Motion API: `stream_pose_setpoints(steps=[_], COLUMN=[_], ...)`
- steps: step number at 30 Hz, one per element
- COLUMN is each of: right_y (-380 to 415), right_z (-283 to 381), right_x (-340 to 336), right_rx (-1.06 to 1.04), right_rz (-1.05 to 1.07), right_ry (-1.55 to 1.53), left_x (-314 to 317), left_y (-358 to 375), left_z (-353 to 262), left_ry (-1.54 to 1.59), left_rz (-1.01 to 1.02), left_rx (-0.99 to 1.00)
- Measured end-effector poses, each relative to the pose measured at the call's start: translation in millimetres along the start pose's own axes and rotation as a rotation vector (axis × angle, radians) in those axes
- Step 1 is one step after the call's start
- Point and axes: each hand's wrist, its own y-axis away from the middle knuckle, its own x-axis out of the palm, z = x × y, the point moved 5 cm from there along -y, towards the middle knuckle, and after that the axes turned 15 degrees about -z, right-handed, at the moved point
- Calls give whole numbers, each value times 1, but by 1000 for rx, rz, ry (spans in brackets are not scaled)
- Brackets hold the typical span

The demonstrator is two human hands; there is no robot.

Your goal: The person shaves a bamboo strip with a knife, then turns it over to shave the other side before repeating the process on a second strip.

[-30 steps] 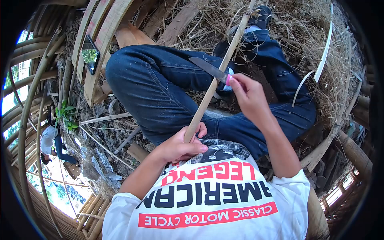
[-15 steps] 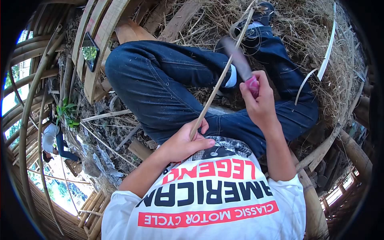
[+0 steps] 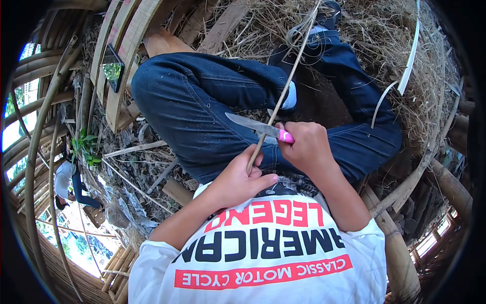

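A long, thin bamboo strip runs from my lap up toward my foot. Its lower end is gripped in my left hand, with the fingers curled round it and the thumb stretched to the right. My right hand is closed around the pink handle of a knife. The blade points left and lies across the strip a little above my left hand. Thin curled shavings cluster about the strip near its far end.
Dry straw and shavings cover the ground ahead and to the right. A phone rests on wooden planks at the left. Another person is farther off, lower left. Bamboo poles stand at the right edge.
My right hand has drawn the knife down and toward me along the strip, and its blade has turned from pointing up to pointing left. My left hand stays nearly in place.
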Motion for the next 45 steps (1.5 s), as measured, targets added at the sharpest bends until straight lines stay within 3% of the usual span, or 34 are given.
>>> stream_pose_setpoints(steps=[5, 6, 7, 9, 11, 13, 15, 16, 20, 23, 25, 27, 31, 33, 34, 38, 43, 45], right_y=[-13, -22, -31, -21, -3, -7, -26, -26, -9, -28, -17, -10, -27, -17, -10, -18, -7, -17], right_z=[-22, -38, -49, -35, 1, 0, -32, -33, 5, -38, -29, -5, -21, 4, 16, -10, 0, -23], right_x=[-2, -10, -15, -14, -6, -7, -12, -11, -7, -12, -8, -6, -10, -15, -8, -10, -4, -12], right_rx=[-21, 111, 194, 103, -14, 50, 267, 296, 86, 330, 280, 193, 253, 155, 73, 200, 117, 230], right_rz=[-158, -171, -94, -89, 68, 85, 1, 84, 157, 63, 43, 195, 146, 103, 208, 122, 136, 40], right_ry=[164, 203, 203, 94, 9, -80, 72, 91, 24, 54, 92, -11, 4, 16, 54, 167, 59, 108], left_x=[6, 6, 7, 7, 8, 8, 5, 7, 8, 6, 8, 8, 9, 10, 12, 12, 11, 13], left_y=[4, 4, 4, 3, 4, 4, 4, 4, 4, 2, 3, 4, 0, 1, 3, 3, 3, 3], left_z=[2, 0, 1, 4, -3, -4, -4, -4, -7, -2, -2, -3, -7, -8, -9, -3, -3, 0], left_ry=[23, 15, 16, 57, 41, 22, 12, -8, -35, -41, -6, -64, -35, 13, -15, 67, -9, 6], left_rz=[-27, -23, -16, 30, 14, 3, -17, -13, -13, -51, -31, -35, -52, -7, -15, 17, 8, 11], left_rx=[43, 42, 45, -6, 6, 8, 41, 38, 26, 54, 62, 83, 47, 45, 56, 48, 33, 20])
